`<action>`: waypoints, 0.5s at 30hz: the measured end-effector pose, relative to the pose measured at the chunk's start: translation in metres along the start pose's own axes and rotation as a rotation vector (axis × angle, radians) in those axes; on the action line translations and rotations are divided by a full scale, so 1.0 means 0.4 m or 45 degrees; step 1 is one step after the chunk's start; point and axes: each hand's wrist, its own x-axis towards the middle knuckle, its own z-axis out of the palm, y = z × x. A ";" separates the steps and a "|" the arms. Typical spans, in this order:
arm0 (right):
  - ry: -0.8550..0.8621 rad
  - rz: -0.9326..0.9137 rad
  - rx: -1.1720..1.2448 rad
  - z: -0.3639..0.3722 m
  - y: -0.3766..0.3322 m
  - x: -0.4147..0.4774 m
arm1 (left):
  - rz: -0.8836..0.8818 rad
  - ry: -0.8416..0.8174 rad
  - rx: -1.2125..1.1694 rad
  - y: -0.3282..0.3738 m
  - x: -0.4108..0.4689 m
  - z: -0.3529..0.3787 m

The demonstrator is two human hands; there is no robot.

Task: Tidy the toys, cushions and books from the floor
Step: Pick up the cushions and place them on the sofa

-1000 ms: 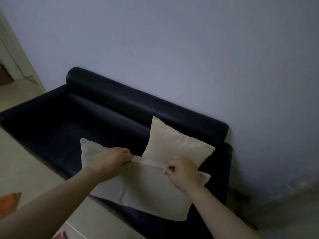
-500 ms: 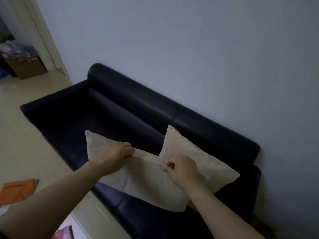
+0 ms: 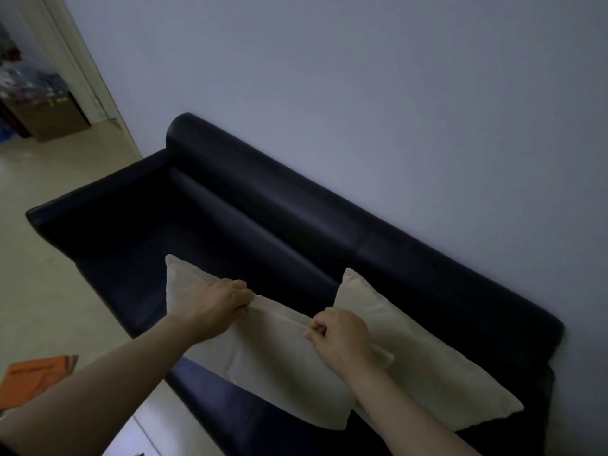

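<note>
Both hands are on the near square cream fabric cushion (image 3: 273, 363): the left hand (image 3: 215, 309) is clenched around its top seam, and the right hand (image 3: 340, 340) pinches the same edge with curled fingers. The cloth is soft and matte, bunched into a ridge between the fists. The cushion sits on the seat of the glossy dark navy leather sofa (image 3: 263, 209), overlapping a second cream cushion (image 3: 427, 363) that leans on the rolled backrest. Bare seat stretches away to the left. The held cushion's lower edge runs close to the seat front. A flat orange item (image 3: 33, 380) lies on the pale floor (image 3: 49, 307).

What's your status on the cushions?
Left hand, right hand both grip front cushion at top edge. It overlaps rear cushion on sofa. Orange item on floor.
</note>
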 end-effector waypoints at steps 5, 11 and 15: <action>-0.063 0.082 0.014 0.079 -0.024 0.203 | 0.013 -0.083 -0.061 -0.202 0.138 0.037; -0.090 0.217 0.001 0.170 -0.014 0.416 | 0.045 -0.167 -0.060 -0.364 0.305 0.084; -0.098 0.294 -0.012 0.228 0.004 0.508 | 0.082 -0.221 -0.048 -0.436 0.399 0.131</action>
